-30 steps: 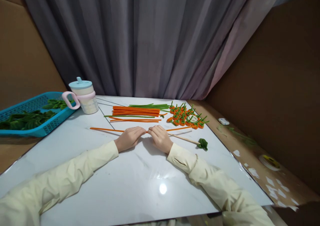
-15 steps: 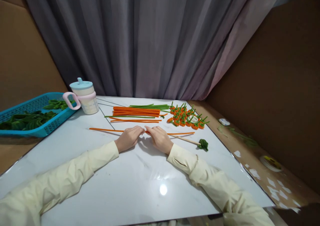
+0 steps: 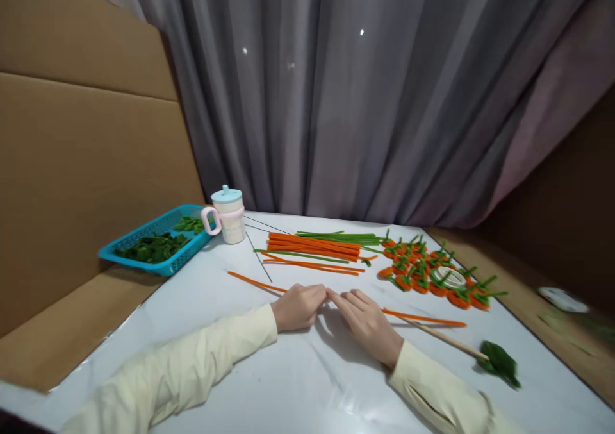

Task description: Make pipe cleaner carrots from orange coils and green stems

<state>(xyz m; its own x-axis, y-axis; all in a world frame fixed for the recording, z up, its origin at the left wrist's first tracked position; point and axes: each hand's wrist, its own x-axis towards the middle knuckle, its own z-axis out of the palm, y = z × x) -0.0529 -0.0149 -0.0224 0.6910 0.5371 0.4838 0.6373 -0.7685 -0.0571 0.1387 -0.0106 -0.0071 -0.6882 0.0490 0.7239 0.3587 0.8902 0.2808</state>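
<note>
A long orange pipe cleaner (image 3: 254,283) lies across the white table (image 3: 202,318). My left hand (image 3: 298,307) pinches it near its middle, fingers curled. My right hand (image 3: 369,324) rests beside it, fingertips meeting the left hand's on the same pipe cleaner, whose right end (image 3: 432,320) sticks out past it. A thin wooden stick (image 3: 444,340) with a green leaf (image 3: 500,361) at its end lies just right of my right hand.
Behind the hands lie a bundle of orange pipe cleaners (image 3: 312,245), green ones (image 3: 343,236) and several small orange flowers with a tape roll (image 3: 449,277). A lidded cup (image 3: 229,215) and a blue basket of green leaves (image 3: 152,249) stand at the left. Cardboard walls and a curtain surround the table.
The camera has swung left and up, so everything sits further right and lower in the picture. Both hands stay together on the orange pipe cleaner.
</note>
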